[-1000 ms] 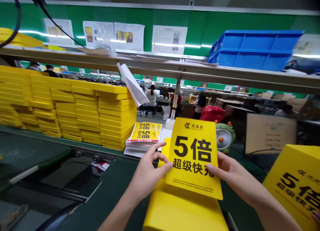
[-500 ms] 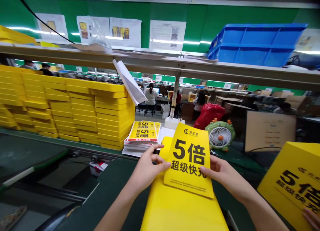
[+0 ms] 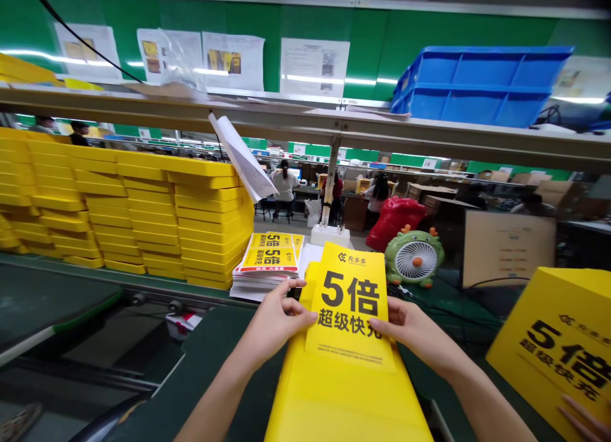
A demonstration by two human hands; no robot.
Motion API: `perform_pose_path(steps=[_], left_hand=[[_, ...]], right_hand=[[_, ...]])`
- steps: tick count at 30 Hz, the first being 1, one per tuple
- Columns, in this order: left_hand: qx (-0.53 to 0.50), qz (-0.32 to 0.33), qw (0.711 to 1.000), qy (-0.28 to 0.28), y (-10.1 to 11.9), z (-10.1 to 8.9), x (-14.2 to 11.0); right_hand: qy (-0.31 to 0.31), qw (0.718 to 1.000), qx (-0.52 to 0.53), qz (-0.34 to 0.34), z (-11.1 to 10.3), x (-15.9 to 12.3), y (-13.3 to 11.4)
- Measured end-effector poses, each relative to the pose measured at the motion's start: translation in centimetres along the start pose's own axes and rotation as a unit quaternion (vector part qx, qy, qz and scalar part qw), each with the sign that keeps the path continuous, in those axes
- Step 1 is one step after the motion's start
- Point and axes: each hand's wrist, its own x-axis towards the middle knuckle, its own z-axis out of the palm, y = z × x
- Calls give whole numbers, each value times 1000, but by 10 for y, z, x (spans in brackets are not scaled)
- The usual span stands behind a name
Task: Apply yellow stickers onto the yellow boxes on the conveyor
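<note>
1. Stacks of flat yellow boxes: far left, in several tall piles along the back of the desk.
2. Pile of printed leaflets: just right of the stacks, lying flat, well filled.
3. Left hand: grip narrow, thumb and fingers pinching the left edge of the yellow card.
4. Yellow card: centre, printed face up, tilted slightly, held between both hands just above the far end of the yellow box. It looks not quite seated; squaring and pressing down appear left to do.
5. Yellow box: lies lengthwise on the desk directly before the person, top face otherwise bare.
6. Right hand: grip narrow, fingertips closed on the card's right edge.
7. Green desk fan: behind the card, to the right, apart from both hands.
8. Blue crate: on the overhead shelf, upper right.
9. Second printed yellow box: far right, tilted; another person's fingertips touch its lower edge.
</note>
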Motion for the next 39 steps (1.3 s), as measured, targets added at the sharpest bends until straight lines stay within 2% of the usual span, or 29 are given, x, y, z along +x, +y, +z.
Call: perform_pose_path(steps=[15,23,25,27,28,30,32,33,34,36,37,38,39], left_hand=[[-9,-20,1000,-7,0,1,1],[27,-16,999,-11,-7,-3,4],[46,-10,999,-22,-11,-6,6],[86,-7,996,-33,-11,-10,5],[130,8,991,-20,-9,-11,1],[263,74,960,69,-1,-10,-10],[383,167,894,163,13,-2,-24],[418,212,869,158,19,3,-29],[435,252,859,101,25,9,-31],[432,307,839,-122,31,23,-19],[426,314,817,-229,30,29,-4],[425,309,792,-311,27,35,16],[430,292,781,-345,23,40,40]], right_hand=[[-1,1000,15,-17,1,2,3],[-13,1000,-10,-27,0,3,12],[13,998,-54,-30,0,1,13],[83,986,-144,-18,-1,-5,14],[127,972,-198,-10,-2,-9,16],[212,933,-290,-12,-5,-16,27],[263,906,-328,-55,-9,-22,49],[277,898,-331,-85,-12,-24,62],[282,894,-328,-113,-14,-24,76],[271,894,-319,-162,-18,-23,103],[265,893,-317,-180,-22,-23,115],[260,892,-316,-192,-27,-23,125],[258,890,-316,-201,-35,-25,135]])
